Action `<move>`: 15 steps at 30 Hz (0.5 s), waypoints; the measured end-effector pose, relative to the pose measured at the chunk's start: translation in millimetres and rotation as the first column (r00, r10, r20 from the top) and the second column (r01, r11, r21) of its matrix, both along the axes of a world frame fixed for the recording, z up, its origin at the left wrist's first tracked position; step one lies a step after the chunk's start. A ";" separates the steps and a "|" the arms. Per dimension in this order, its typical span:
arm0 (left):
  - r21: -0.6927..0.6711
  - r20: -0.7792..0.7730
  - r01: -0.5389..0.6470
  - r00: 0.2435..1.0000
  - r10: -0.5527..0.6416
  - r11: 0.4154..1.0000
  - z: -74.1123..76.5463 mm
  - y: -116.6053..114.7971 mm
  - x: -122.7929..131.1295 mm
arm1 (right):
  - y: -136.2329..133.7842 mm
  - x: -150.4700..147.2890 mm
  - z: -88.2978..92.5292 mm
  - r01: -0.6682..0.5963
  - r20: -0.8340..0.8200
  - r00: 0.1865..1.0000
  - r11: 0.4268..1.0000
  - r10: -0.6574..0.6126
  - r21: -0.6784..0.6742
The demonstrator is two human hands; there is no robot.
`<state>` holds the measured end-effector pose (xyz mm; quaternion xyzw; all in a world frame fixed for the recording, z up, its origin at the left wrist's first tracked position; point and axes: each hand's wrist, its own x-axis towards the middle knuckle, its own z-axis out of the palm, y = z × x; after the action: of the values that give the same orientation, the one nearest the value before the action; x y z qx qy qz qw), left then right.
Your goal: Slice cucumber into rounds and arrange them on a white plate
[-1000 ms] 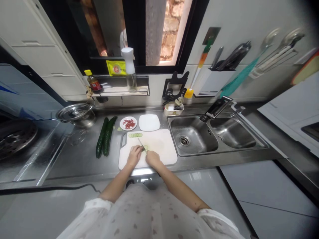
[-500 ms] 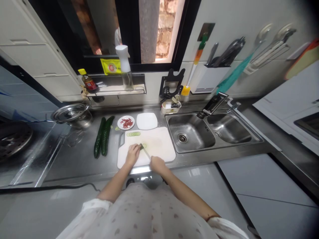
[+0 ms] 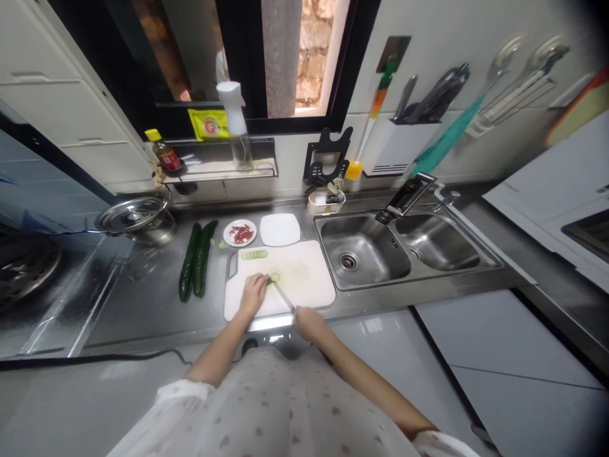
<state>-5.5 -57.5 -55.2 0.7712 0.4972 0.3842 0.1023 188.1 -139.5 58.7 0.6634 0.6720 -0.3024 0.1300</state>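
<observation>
A white cutting board (image 3: pixel 304 276) lies on the steel counter in front of me. My left hand (image 3: pixel 252 293) rests on the board with curled fingers pressing down a piece of cucumber (image 3: pixel 274 277). My right hand (image 3: pixel 308 321) sits at the board's near edge, closed round the handle of a knife (image 3: pixel 283 296) whose blade points up-left toward the cucumber piece. A short row of cucumber slices (image 3: pixel 254 254) lies at the board's far left corner.
Two whole cucumbers (image 3: pixel 195 266) lie left of the board. A small plate of chopped red bits (image 3: pixel 240 233) and an empty white plate (image 3: pixel 280 229) stand behind it. A double sink (image 3: pixel 404 251) is to the right, a steel pot (image 3: pixel 136 219) to the left.
My right hand has drawn back toward me and to the right with the knife, from beside the left hand to the board's near edge. The left hand has stayed on the cucumber.
</observation>
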 end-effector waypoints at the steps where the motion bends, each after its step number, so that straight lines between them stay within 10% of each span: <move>1: -0.002 0.000 0.000 1.000 0.000 1.000 0.6 -0.3 0.3 | -1.3 1.1 0.7 0.005 -0.004 1.000 1.000 -0.005 -0.002; 15: -0.132 0.012 -0.099 0.995 0.102 0.986 20.2 3.0 5.3 | 6.8 24.2 4.5 0.101 -0.125 0.988 0.990 -0.088 0.101</move>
<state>-0.2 -54.5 -35.0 0.7330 0.5586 0.3627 0.1379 212.3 -132.7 63.3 0.6812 0.6615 -0.3112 0.0388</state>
